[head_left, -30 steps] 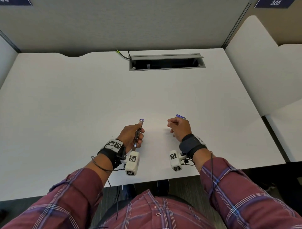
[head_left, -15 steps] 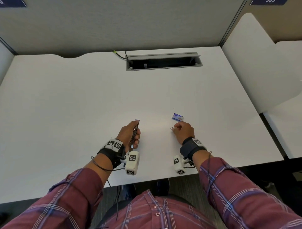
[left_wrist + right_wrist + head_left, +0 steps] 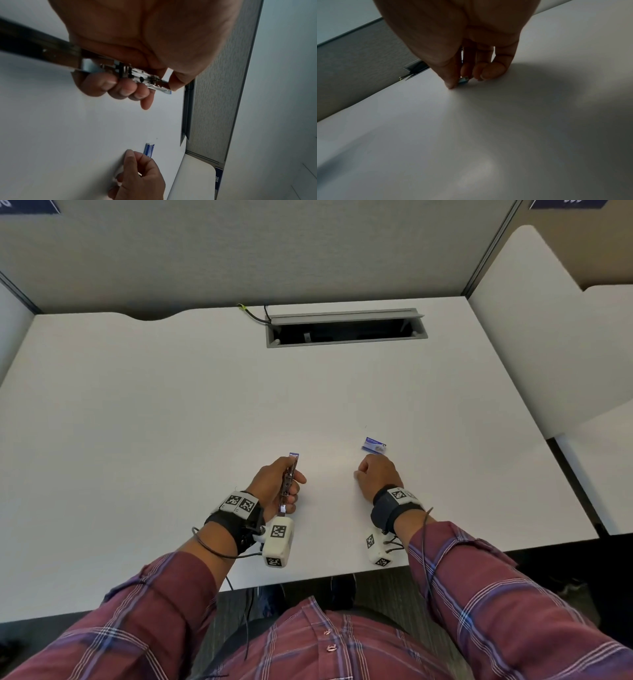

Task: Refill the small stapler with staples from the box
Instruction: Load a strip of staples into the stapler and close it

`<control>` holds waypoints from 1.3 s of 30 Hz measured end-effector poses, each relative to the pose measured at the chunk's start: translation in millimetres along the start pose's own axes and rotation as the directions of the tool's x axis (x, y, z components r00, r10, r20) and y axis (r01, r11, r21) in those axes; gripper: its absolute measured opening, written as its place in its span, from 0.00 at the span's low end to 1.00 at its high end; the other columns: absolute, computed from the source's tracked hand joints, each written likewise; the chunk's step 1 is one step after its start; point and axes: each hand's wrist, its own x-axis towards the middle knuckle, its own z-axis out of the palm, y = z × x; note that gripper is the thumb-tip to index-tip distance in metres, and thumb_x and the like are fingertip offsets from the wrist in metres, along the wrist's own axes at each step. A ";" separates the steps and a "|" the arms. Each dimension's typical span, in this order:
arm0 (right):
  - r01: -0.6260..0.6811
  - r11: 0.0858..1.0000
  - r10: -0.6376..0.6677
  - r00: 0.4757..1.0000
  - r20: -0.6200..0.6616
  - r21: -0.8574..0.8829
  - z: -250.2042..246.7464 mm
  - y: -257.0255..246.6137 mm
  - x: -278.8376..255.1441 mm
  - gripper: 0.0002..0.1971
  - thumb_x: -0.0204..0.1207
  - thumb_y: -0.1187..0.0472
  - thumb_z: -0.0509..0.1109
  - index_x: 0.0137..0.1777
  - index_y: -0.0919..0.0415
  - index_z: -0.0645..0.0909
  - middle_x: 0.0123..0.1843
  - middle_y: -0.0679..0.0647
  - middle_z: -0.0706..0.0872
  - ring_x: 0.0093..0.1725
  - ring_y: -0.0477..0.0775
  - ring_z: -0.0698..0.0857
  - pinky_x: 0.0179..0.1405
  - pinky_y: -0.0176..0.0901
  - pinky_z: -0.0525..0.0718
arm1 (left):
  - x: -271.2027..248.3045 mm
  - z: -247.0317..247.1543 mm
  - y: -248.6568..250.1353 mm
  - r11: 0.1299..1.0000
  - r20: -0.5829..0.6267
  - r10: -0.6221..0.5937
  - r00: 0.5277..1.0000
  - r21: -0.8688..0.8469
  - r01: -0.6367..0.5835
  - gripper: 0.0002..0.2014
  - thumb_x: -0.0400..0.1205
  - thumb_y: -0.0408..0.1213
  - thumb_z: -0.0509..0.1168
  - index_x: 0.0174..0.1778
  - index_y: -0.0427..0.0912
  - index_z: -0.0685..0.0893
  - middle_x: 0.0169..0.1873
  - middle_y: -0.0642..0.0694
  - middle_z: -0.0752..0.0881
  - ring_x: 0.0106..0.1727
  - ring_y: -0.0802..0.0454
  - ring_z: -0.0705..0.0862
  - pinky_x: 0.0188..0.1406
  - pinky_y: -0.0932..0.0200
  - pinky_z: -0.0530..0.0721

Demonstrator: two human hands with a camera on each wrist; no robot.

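My left hand (image 3: 291,487) grips the small metal stapler (image 3: 289,479), swung open, above the white desk (image 3: 171,405). In the left wrist view the fingers (image 3: 123,89) curl under the stapler (image 3: 137,77) and the thumb lies on top. The blue staple box (image 3: 373,445) lies flat on the desk just beyond my right hand (image 3: 358,474), apart from it. My right hand (image 3: 462,81) has its fingertips down on the desk and pinches a small silvery strip of staples (image 3: 464,79) between thumb and fingers. The left wrist view also shows the box (image 3: 148,149) behind the right hand (image 3: 135,170).
A grey cable hatch (image 3: 346,328) stands open at the back of the desk with a cable beside it. Grey partition walls close the back, a white divider (image 3: 534,337) the right side. The desk's front edge runs just under my wrists.
My right hand held the staple box a second ago; it has set the box on the desk and drawn back toward me, now pinching the staple strip. The left hand has hardly moved.
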 end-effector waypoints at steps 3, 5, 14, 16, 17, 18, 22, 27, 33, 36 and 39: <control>-0.014 0.998 0.015 1.000 -0.018 0.069 1.6 -2.4 0.0 0.06 0.81 0.58 0.70 0.44 0.58 0.83 0.49 0.56 0.90 0.50 0.59 0.86 0.49 0.47 0.83 | 0.3 -0.1 0.7 1.000 -0.009 -0.003 1.000 0.000 0.003 0.23 0.82 0.53 0.61 0.38 0.35 0.86 0.24 0.43 0.73 0.22 0.48 0.68 0.25 0.61 0.67; -0.008 0.987 0.015 0.999 -0.039 0.162 1.2 -6.5 -1.6 0.07 0.81 0.58 0.70 0.46 0.61 0.84 0.48 0.57 0.90 0.49 0.59 0.86 0.49 0.48 0.84 | 1.1 -0.3 0.8 1.000 -0.007 -0.015 1.000 -0.015 0.015 0.21 0.81 0.49 0.58 0.38 0.34 0.85 0.23 0.43 0.73 0.21 0.48 0.67 0.25 0.61 0.66; 0.353 0.834 -0.393 0.919 0.009 0.424 -18.0 -71.4 -18.6 0.07 0.80 0.59 0.72 0.55 0.53 0.90 0.39 0.42 0.87 0.35 0.41 0.84 0.39 0.39 0.85 | 3.3 -0.2 0.4 0.998 0.042 -0.017 0.999 -0.062 0.020 0.22 0.78 0.38 0.54 0.56 0.29 0.87 0.27 0.42 0.75 0.25 0.47 0.70 0.27 0.58 0.68; 0.444 0.822 -0.500 0.863 0.078 0.358 -21.3 -86.4 -24.0 0.09 0.80 0.58 0.72 0.57 0.51 0.91 0.42 0.42 0.90 0.37 0.38 0.84 0.42 0.33 0.81 | 1.6 1.2 1.1 0.997 0.065 -0.005 0.998 -0.081 0.010 0.20 0.76 0.38 0.55 0.54 0.31 0.86 0.28 0.40 0.75 0.26 0.46 0.71 0.28 0.57 0.70; 0.483 0.815 -0.538 0.836 0.110 0.320 -21.1 -91.6 -25.3 0.10 0.80 0.57 0.72 0.58 0.52 0.91 0.46 0.45 0.92 0.39 0.39 0.84 0.43 0.32 0.79 | 0.6 2.0 1.5 0.996 0.074 0.003 0.997 -0.095 0.004 0.17 0.74 0.37 0.55 0.51 0.33 0.84 0.29 0.40 0.75 0.26 0.45 0.71 0.28 0.57 0.70; 0.518 0.811 -0.567 0.812 0.142 0.273 -20.4 -95.9 -26.2 0.11 0.80 0.57 0.72 0.59 0.53 0.91 0.50 0.48 0.93 0.42 0.42 0.85 0.46 0.33 0.79 | -0.1 2.7 2.0 0.994 0.082 0.011 0.997 -0.112 -0.001 0.14 0.73 0.36 0.56 0.48 0.35 0.82 0.29 0.39 0.75 0.27 0.45 0.71 0.28 0.57 0.70; 0.556 0.820 -0.572 0.783 0.243 0.138 -15.5 -102.4 -28.0 0.13 0.81 0.60 0.68 0.60 0.55 0.91 0.53 0.54 0.94 0.51 0.53 0.89 0.55 0.45 0.84 | -2.8 3.1 4.9 0.986 0.116 0.046 0.992 -0.165 -0.026 0.11 0.69 0.34 0.58 0.41 0.37 0.83 0.30 0.39 0.75 0.28 0.45 0.71 0.29 0.58 0.71; 0.534 0.820 -0.569 0.797 0.201 0.204 -9.5 -101.2 -33.8 0.14 0.80 0.61 0.70 0.62 0.53 0.91 0.54 0.52 0.94 0.51 0.51 0.89 0.53 0.43 0.85 | -2.6 -1.8 6.7 0.973 0.125 0.088 0.988 -0.225 -0.058 0.14 0.72 0.33 0.56 0.42 0.36 0.88 0.30 0.41 0.76 0.28 0.46 0.72 0.28 0.58 0.72; 0.579 0.785 -0.616 0.766 0.182 0.220 -3.9 -101.7 -37.6 0.13 0.80 0.62 0.70 0.61 0.55 0.91 0.52 0.54 0.94 0.49 0.50 0.88 0.51 0.38 0.79 | -1.6 -2.8 7.9 0.946 0.065 0.106 0.992 -0.315 -0.081 0.14 0.80 0.29 0.54 0.35 0.36 0.84 0.32 0.37 0.82 0.29 0.46 0.74 0.26 0.57 0.76; 0.617 0.767 -0.641 0.743 0.193 0.172 -5.3 -100.5 -38.9 0.13 0.81 0.63 0.69 0.60 0.55 0.92 0.53 0.56 0.93 0.53 0.54 0.87 0.56 0.42 0.81 | -0.1 -3.7 7.9 0.959 0.065 0.132 0.989 -0.262 -0.111 0.11 0.80 0.24 0.56 0.37 0.34 0.82 0.31 0.37 0.81 0.27 0.46 0.74 0.25 0.57 0.77; 0.643 0.746 -0.666 0.718 0.202 0.176 -5.4 -99.0 -41.2 0.13 0.81 0.67 0.69 0.59 0.58 0.92 0.51 0.56 0.93 0.50 0.49 0.85 0.51 0.23 0.72 | 7.7 -9.7 8.2 0.964 0.030 0.155 0.987 -0.222 -0.144 0.08 0.80 0.23 0.61 0.37 0.34 0.80 0.28 0.38 0.78 0.23 0.45 0.75 0.26 0.57 0.78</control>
